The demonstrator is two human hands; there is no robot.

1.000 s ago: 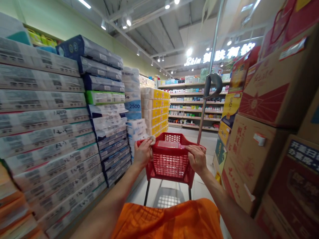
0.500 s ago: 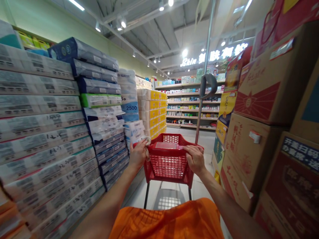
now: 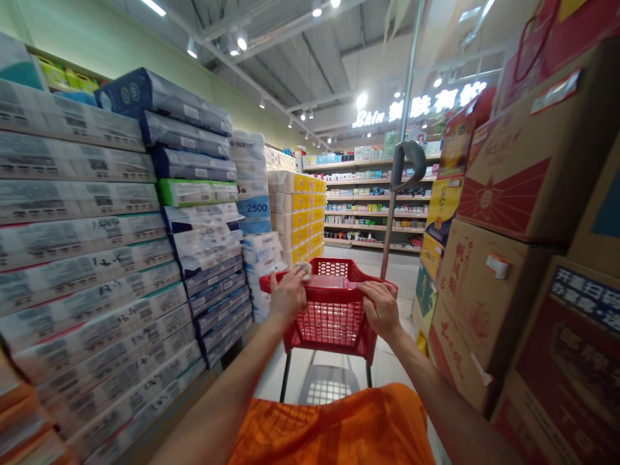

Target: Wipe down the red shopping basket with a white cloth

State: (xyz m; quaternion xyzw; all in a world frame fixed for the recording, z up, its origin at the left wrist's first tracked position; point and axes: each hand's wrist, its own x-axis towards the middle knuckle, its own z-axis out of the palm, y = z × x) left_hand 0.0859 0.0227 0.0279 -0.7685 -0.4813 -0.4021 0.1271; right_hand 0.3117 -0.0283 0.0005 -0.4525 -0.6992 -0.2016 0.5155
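Note:
A red plastic shopping basket (image 3: 334, 323) rides on a wheeled frame in front of me in a store aisle. My left hand (image 3: 287, 298) grips its near rim with a small white cloth (image 3: 304, 268) bunched under the fingers. My right hand (image 3: 382, 309) is closed on the near rim at the right side. A flat pink packet (image 3: 325, 281) lies inside the basket. The cart's grey curved handle (image 3: 407, 165) stands on a tall pole (image 3: 394, 213) behind the basket.
Stacks of wrapped tissue packs (image 3: 97, 258) wall the left side. Piled cardboard boxes (image 3: 523, 258) crowd the right side. Yellow-and-white cartons (image 3: 300, 216) stand further up the aisle, with product shelves (image 3: 372, 200) at the far end. Pale floor tiles (image 3: 378, 265) run ahead.
My left hand slid rightward along the basket's near rim with the cloth. The right hand stays on the rim. The view shifted slightly.

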